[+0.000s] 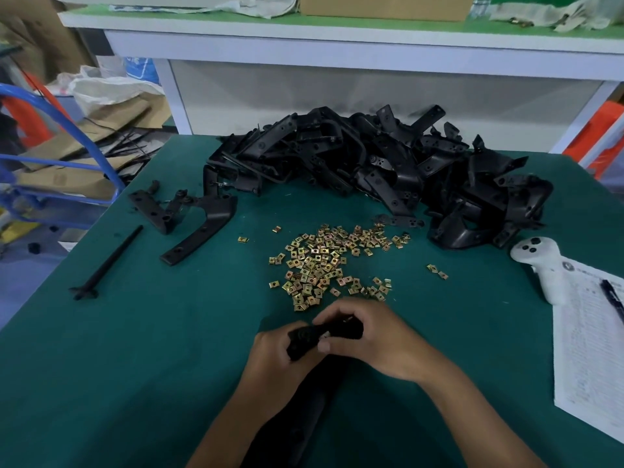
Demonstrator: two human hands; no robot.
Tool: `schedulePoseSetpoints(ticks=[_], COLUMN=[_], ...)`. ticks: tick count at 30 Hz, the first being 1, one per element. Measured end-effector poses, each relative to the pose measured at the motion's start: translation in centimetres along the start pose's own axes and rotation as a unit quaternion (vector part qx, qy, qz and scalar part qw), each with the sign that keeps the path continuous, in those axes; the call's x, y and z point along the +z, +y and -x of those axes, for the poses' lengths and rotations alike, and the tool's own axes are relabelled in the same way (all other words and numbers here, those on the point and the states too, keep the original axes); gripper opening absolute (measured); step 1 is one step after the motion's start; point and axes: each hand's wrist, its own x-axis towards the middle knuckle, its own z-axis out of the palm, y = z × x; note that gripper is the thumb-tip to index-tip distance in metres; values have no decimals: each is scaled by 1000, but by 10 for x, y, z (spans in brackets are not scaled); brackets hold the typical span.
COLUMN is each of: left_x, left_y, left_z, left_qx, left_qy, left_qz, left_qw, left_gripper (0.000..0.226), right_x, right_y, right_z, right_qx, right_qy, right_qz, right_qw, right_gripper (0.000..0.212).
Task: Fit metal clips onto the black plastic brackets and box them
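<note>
Head view: while both hands meet low at the middle of the green table [135, 383], a black bracket [304, 339] sits gripped between them.
Left hand [273, 363]: fingers curled round the bracket's lower part, holding it from the left.
Right hand [368, 336]: fingers curled over the bracket's upper end, thumb pressed at its side; whether a clip sits under them cannot be told.
Bracket's length: runs down toward the person, between the forearms.
Metal clips [324, 261]: a loose brass-coloured scatter just beyond the hands, a few strays apart to either side.
Bracket pile [371, 163]: heaped at the far edge, behind the clips.
Loose brackets [189, 217]: far left, near a thin black rod [108, 261].
Right edge: a white controller [540, 268], touching a printed sheet [587, 359] with a pen [613, 298] on it.
</note>
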Motion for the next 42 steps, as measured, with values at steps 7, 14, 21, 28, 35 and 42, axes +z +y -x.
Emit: schedulePoseSetpoints(ticks=[7,14,21,28,35,42], left_x=[-1,-1,-3,-3,-3,-3], left_y=[-2,-2,1,2,-2,-2], left_z=[0,1,2,2,2,1], left_qx=[4,17,30,39,36,34], left_qy=[-6,-7,-35,-23,-28,-21], left_qz=[-20,-21,13,20,30,43], left_qw=[1000,1000,999,999,999,998], left_gripper=[40,27,17,18,21,22], right_x=[-6,-4,0,-4,-1,-2], right_y=[3,-2,-4,-8,-4,-5], right_z=[-6,-8,-8,-8,-8,-7], right_qx=[-29,-33,-8,17,27,51], right_qy=[96,127,99,53,55,65], right_qz=[-28,-72,-87,-133,-130,-173], right_qw=[995,989,991,990,990,981], right_gripper=[5,10,14,12,9,4])
